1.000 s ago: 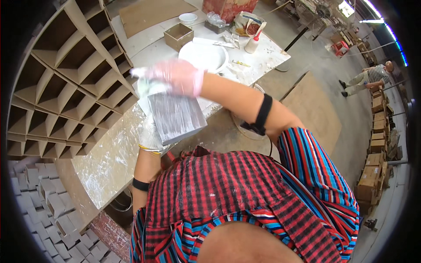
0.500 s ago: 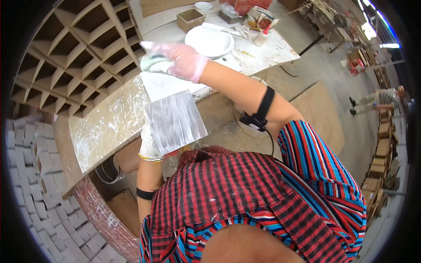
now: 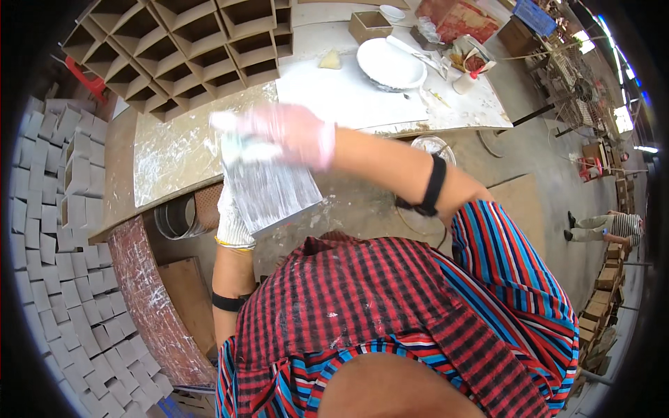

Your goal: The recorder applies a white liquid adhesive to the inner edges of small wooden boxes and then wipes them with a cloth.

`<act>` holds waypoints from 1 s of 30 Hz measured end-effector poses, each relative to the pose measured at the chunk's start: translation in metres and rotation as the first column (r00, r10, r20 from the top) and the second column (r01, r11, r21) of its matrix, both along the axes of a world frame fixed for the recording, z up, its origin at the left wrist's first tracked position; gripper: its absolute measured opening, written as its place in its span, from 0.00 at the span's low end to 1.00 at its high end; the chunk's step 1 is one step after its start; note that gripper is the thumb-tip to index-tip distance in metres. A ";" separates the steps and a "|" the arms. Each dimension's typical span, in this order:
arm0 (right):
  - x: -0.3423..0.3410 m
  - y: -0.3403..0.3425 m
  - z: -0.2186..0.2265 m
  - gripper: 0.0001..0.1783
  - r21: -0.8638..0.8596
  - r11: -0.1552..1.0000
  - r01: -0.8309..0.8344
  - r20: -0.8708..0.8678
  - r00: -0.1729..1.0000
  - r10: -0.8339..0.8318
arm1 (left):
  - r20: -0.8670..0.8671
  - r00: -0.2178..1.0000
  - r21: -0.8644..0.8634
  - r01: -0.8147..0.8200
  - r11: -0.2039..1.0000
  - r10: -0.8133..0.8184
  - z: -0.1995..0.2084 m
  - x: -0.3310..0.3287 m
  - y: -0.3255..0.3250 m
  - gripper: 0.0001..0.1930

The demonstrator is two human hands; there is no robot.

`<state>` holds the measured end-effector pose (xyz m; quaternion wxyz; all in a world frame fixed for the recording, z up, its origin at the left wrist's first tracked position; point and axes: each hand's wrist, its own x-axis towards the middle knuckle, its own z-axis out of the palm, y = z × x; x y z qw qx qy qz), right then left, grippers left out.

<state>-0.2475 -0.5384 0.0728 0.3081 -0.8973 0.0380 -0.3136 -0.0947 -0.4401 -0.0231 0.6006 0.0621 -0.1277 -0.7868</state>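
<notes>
Box (image 3: 275,196), grey with white streaks, is held up between the bench (image 3: 174,157) and the checked apron (image 3: 348,292). The left hand (image 3: 233,219), in a white knit glove, has its grip clamped on the box's left side, fingers mostly hidden. Over the box's far end, the right hand (image 3: 287,132), blurred in a thin clear glove, has its grip closed around a pale cloth (image 3: 252,150); whether cloth and box touch, I cannot tell. A white bowl (image 3: 420,78) stands on the bench.

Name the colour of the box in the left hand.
The box is streaky grey and white, clearest in the head view.
</notes>
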 end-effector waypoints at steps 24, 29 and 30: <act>0.265 0.152 0.040 0.39 0.294 0.889 -0.351 -0.014 0.929 0.371 | -0.009 0.993 -0.074 -0.116 0.991 0.115 -0.017 0.230 0.143 0.28; 0.298 0.181 0.027 0.35 -0.315 0.906 -0.284 -0.170 0.956 0.241 | 0.219 0.940 0.106 -0.288 0.952 0.260 0.004 0.247 0.176 0.28; 0.314 0.172 0.022 0.34 -0.267 0.921 -0.283 -0.063 0.959 0.276 | 0.254 0.933 0.129 -0.295 0.947 0.256 0.009 0.246 0.179 0.28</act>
